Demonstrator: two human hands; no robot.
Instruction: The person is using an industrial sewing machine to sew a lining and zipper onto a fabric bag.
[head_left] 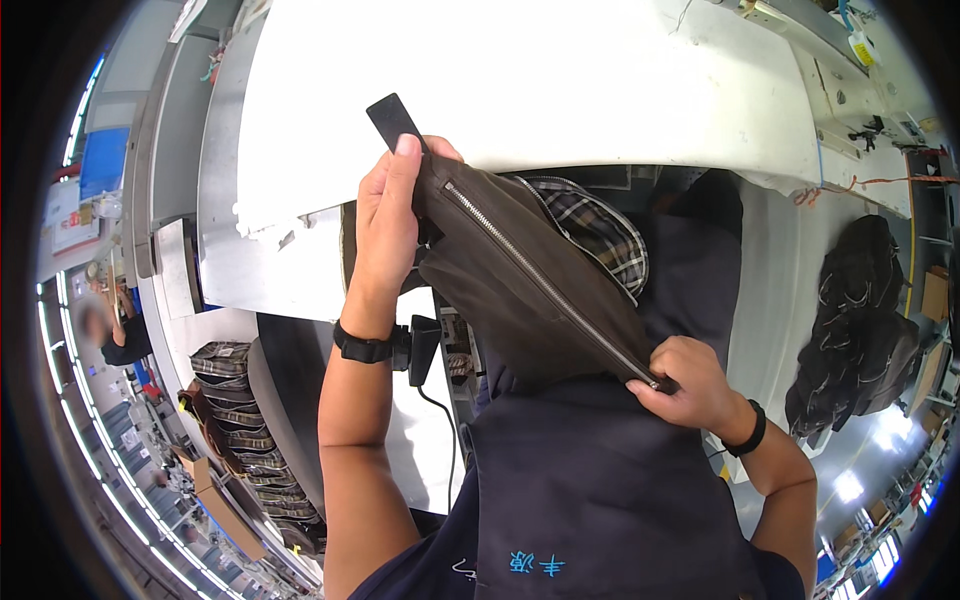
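Note:
A dark brown fabric bag [500,300] is stretched slantwise between my hands, in front of my dark apron. A long silver zipper [530,275] runs along its face and looks closed. My left hand [388,215] grips the upper left end, thumb on top, where a flat black strip [392,118] sticks out past the fingers. At the lower right end, my right hand [690,382] pinches the bag's edge by the end of the zipper. Behind that face, a second zippered opening shows plaid lining [600,232]. The bag's underside is hidden.
A white worktable [540,80] lies beyond my hands. Stacked plaid-lined pieces [245,420] stand at the left, and dark bags [855,320] are heaped at the right. A device [412,348] with a black cable is strapped to my left wrist. Another person [122,330] is far left.

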